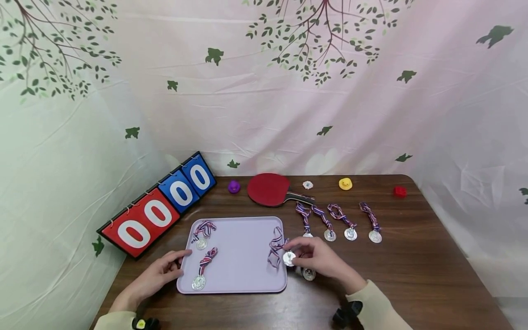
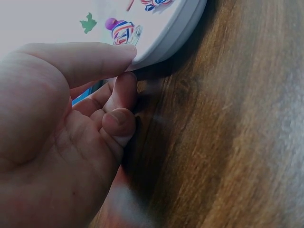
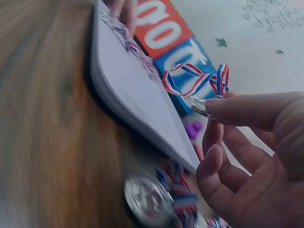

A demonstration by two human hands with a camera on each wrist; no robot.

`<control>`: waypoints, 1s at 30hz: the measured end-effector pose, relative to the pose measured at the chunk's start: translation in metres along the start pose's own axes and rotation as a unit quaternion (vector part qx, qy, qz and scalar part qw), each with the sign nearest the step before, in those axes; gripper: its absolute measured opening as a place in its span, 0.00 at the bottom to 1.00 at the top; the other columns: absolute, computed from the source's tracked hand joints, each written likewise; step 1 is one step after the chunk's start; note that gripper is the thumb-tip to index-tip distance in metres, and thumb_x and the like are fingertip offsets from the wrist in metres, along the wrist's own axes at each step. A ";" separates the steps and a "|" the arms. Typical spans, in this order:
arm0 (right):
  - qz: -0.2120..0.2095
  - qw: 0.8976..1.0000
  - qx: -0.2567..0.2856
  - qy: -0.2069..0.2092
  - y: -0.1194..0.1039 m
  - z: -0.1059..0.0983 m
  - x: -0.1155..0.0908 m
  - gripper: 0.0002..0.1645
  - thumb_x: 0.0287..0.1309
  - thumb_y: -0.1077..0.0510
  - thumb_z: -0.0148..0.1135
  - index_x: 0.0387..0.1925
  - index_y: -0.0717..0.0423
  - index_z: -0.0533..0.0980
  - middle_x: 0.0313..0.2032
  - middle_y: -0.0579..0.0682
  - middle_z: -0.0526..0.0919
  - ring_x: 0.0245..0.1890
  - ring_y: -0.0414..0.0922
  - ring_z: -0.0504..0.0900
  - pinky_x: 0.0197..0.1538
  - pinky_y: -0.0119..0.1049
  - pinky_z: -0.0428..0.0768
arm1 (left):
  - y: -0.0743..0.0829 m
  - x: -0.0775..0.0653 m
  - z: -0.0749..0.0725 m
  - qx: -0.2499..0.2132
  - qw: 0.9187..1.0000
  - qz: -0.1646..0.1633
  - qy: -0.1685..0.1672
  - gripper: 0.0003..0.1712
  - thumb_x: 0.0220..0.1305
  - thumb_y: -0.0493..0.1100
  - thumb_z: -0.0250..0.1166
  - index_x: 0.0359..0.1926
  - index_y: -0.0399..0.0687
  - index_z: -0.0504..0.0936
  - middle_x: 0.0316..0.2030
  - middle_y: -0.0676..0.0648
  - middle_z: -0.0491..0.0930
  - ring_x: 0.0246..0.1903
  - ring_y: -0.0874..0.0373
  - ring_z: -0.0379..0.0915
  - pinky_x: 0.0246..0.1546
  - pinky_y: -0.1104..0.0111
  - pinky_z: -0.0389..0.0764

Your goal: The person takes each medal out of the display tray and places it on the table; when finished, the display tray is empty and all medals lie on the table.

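Wood surface (image 1: 420, 279), printed cloth (image 1: 264, 119) behind. Step in hand, as I judge it: laying a medal (image 1: 289, 258) on the tray (image 1: 239, 256); two medals, upper (image 1: 201, 244) and lower (image 1: 198, 282), already lie at its left end. Right hand (image 1: 319, 257) pinches the medal between thumb and fingertips at the tray's right rim, other fingers bent loosely; its ribbon (image 3: 223, 78) loops over the tray's right part (touching down or not, can't tell). Left hand (image 1: 158, 272) grips nothing I can make out, loosely bent, thumb and finger touching the left rim, probably steadying.

Next move probably calls for bringing my right hand a little inward, clear of the rim, then lowering and letting go, ribbon kept flat.

Room: tray middle is bare. Scoreboard (image 1: 156, 206) sits near the tray's upper left corner, so little slack there. Right side is tight too: one medal (image 1: 308, 274) lies just below my right hand, and a row of four medals (image 1: 350, 233) stretches rightward above it. Past them, open surface to the right edge.
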State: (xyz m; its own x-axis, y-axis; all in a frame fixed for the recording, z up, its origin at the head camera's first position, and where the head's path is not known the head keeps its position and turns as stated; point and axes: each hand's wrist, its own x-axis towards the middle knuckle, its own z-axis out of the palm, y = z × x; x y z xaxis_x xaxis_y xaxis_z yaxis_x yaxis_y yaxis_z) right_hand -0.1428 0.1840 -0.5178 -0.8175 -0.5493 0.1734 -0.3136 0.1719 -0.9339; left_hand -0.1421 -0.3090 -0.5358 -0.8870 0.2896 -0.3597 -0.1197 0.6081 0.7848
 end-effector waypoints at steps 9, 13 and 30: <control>0.048 0.998 -0.001 0.048 0.007 -0.046 -0.042 0.22 0.55 0.66 0.66 0.53 0.61 0.75 0.36 0.60 0.81 0.25 0.56 0.80 0.24 0.42 0.77 | -0.001 0.001 -0.001 0.003 1.000 0.003 -0.003 0.28 0.62 0.47 0.65 0.63 0.65 0.71 0.46 0.44 0.68 0.40 0.50 0.67 0.32 0.67 0.71; 0.061 0.996 0.004 0.062 0.015 -0.061 -0.060 0.22 0.56 0.66 0.65 0.54 0.64 0.73 0.31 0.61 0.81 0.22 0.58 0.79 0.21 0.46 0.76 | -0.001 0.002 -0.001 0.005 1.000 0.005 -0.002 0.28 0.62 0.47 0.65 0.63 0.66 0.71 0.46 0.45 0.68 0.40 0.50 0.67 0.32 0.68 0.72; 0.108 0.969 -0.193 0.110 0.024 -0.059 -0.097 0.23 0.47 0.67 0.71 0.47 0.53 0.78 0.43 0.50 0.81 0.31 0.39 0.81 0.34 0.33 0.78 | -0.001 0.002 -0.001 0.007 1.000 0.005 -0.002 0.28 0.62 0.47 0.65 0.63 0.67 0.71 0.46 0.45 0.68 0.39 0.50 0.67 0.32 0.68 0.71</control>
State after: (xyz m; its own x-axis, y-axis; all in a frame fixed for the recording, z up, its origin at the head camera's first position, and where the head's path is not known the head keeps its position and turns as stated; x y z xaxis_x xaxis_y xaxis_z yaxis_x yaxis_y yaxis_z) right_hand -0.0998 0.2894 -0.5385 -0.9542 -0.2859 0.0885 -0.2456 0.5793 -0.7772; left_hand -0.1441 -0.3100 -0.5366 -0.8867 0.2982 -0.3534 -0.1045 0.6153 0.7813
